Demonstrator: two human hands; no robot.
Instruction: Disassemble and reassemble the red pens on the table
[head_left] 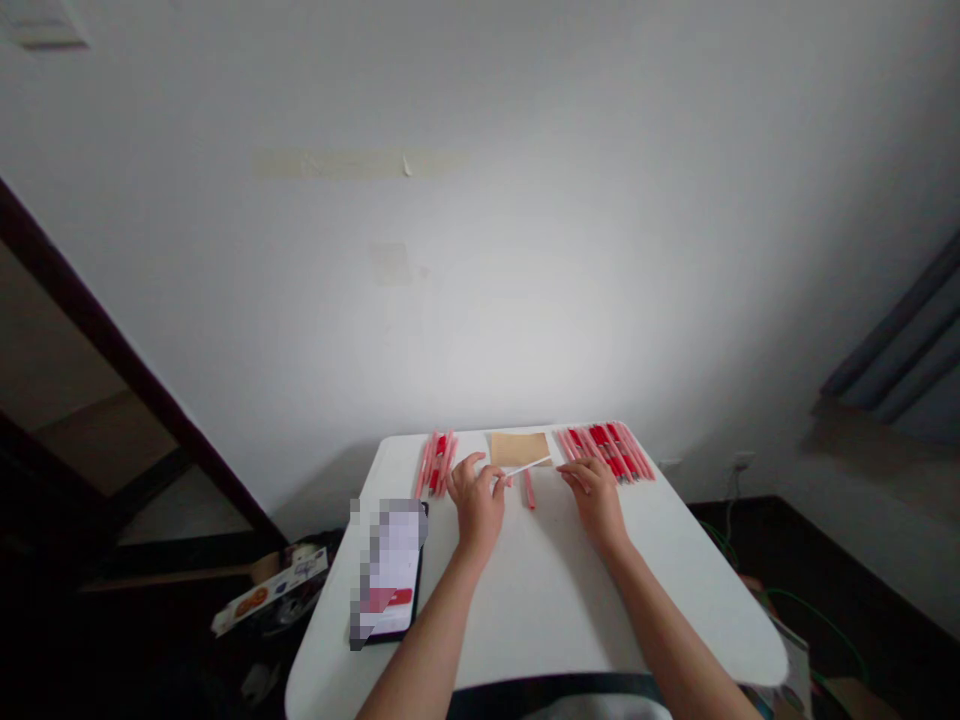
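My left hand (478, 497) pinches one end of a thin white rod (531, 465), which looks like a pen refill. The rod's free end points to the right and slightly away from me. My right hand (595, 492) is a short way to the right, its thumb and fingertips pressed together; whatever may be between them is too small to tell. On the table between the hands lies a pink pen part (529, 490). Behind the rod is a flat piece of brown paper or card (517, 448).
Several pink and red pens lie in a row (607, 452) at the back right, and a smaller group (436, 464) lies at the back left. A phone (394, 575) rests near the left edge of the white table (540, 610). The wall (525, 300) stands behind the table.
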